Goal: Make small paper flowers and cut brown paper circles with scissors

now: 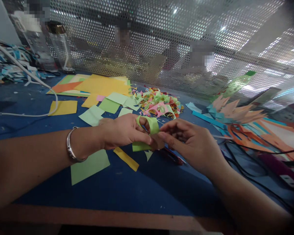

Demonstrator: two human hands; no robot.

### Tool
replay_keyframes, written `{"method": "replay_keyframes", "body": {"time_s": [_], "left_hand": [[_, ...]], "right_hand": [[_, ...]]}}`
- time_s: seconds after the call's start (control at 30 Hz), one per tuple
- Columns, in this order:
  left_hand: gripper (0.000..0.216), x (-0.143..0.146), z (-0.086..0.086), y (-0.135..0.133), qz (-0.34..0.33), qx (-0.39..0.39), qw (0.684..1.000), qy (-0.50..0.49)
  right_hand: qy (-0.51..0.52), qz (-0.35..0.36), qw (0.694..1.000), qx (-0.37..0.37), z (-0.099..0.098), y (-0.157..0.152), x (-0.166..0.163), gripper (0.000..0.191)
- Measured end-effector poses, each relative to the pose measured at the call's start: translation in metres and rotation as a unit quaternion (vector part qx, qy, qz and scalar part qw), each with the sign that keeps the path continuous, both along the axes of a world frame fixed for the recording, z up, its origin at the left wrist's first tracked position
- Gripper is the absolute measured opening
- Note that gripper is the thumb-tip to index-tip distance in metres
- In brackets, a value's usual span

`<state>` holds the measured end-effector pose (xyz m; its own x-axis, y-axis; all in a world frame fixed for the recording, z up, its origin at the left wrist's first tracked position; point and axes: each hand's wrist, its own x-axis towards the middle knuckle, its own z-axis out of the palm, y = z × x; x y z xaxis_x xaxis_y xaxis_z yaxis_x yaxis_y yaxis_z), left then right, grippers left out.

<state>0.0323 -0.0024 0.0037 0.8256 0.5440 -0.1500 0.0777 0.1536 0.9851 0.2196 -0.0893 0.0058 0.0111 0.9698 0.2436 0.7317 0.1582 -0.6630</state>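
Note:
A light green piece of paper [154,125], curled into a curved band with a cut-out gap, is held up above the blue table. My left hand [123,130], with a silver bangle at the wrist, grips it between thumb and fingers. At the paper's right edge, the fingertips of my right hand [188,138] are pinched together on it; the exact contact is partly hidden. Below the hands lie a small green scrap [148,155], a yellow strip [126,159] and a dark pen [173,156]. A pale green sheet [90,166] rests under my left forearm.
Behind my hands is a heap of colourful paper scraps [159,102], with yellow sheets [105,85] to its left. Orange and blue cut paper [245,114], black cables [242,169] and a purple power strip [279,166] are at right. A perforated metal screen [142,42] closes the back.

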Motion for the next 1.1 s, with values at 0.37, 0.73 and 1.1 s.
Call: {"method": "replay_keyframes", "body": {"time_s": [0.37, 0.73, 1.1], "left_hand": [[0.017, -0.0013, 0.0035, 0.0001, -0.009, -0.006, 0.999, -0.041], [0.014, -0.0008, 0.0001, 0.0026, -0.02, 0.01, 0.998, -0.066], [0.031, -0.0044, -0.0021, 0.0046, -0.008, 0.034, 0.998, -0.042]], "right_hand": [[0.081, 0.008, 0.995, -0.057, 0.0078, 0.0003, -0.0013, 0.031], [0.073, 0.035, 0.995, -0.064, 0.0045, -0.0024, -0.0027, 0.028], [0.09, 0.029, 0.993, -0.07, 0.0014, -0.0038, -0.0011, 0.03]]}}
